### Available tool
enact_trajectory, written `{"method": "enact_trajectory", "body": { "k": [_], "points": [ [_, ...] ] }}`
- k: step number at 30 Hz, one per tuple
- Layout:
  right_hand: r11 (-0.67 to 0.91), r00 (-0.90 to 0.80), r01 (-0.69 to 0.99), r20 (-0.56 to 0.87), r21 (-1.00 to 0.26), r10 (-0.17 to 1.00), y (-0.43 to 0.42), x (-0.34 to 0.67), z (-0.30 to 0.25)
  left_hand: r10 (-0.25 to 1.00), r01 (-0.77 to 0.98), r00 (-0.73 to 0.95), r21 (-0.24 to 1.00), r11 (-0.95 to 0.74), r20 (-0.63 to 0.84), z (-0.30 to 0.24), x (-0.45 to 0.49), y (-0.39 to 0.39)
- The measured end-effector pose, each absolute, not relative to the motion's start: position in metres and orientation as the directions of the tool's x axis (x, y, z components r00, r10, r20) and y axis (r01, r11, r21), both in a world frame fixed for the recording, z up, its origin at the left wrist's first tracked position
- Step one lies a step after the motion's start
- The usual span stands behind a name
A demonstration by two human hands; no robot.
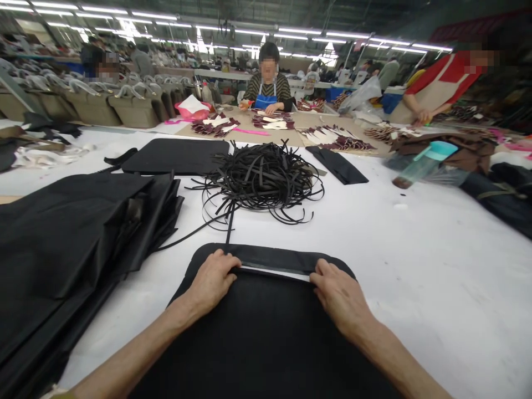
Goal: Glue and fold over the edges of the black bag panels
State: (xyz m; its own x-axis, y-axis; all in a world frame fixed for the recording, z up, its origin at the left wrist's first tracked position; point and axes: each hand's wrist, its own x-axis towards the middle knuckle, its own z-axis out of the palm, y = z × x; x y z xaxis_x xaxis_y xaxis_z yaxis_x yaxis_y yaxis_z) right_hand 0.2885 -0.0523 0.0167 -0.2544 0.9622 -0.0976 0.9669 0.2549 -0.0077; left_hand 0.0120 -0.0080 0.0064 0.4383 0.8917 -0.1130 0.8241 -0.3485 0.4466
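Observation:
A large black panel (270, 332) with rounded far corners lies flat on the white table in front of me. Near its far end runs a long narrow slot, with a white strip showing through it. My left hand (214, 280) grips the panel at the slot's left end, fingers curled and thumb pressed in. At the right end, my right hand (338, 291) pinches the same panel. A thin black strip (229, 224) runs from beside my left fingers toward a tangled heap of black strips (266, 177) just beyond the panel.
Black sheets (75, 238) are piled on the left. Behind lie another black panel (177, 155) and a folded black piece (338, 164). A bottle with a turquoise lid (426, 163) lies at the right. Across the table sits a co-worker (268, 83); another person (444, 83) stands at right.

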Motion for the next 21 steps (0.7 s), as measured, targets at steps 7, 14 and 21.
{"method": "enact_trajectory", "body": {
  "k": [7,14,21],
  "points": [
    [0.335,-0.350,0.913,-0.027,-0.232,0.936,-0.040,0.236,0.005,0.925,0.753,0.364,0.617,-0.226,-0.105,0.003,0.026,-0.011],
    [0.327,-0.340,0.916,-0.016,-0.235,0.940,-0.038,0.219,-0.002,0.964,0.699,0.247,0.708,-0.103,-0.103,0.003,0.018,0.000],
    [0.363,-0.376,0.900,-0.009,-0.242,0.926,-0.044,0.224,0.001,0.858,0.686,0.514,0.596,-0.419,0.011,0.014,0.041,-0.009]
  ]
}}
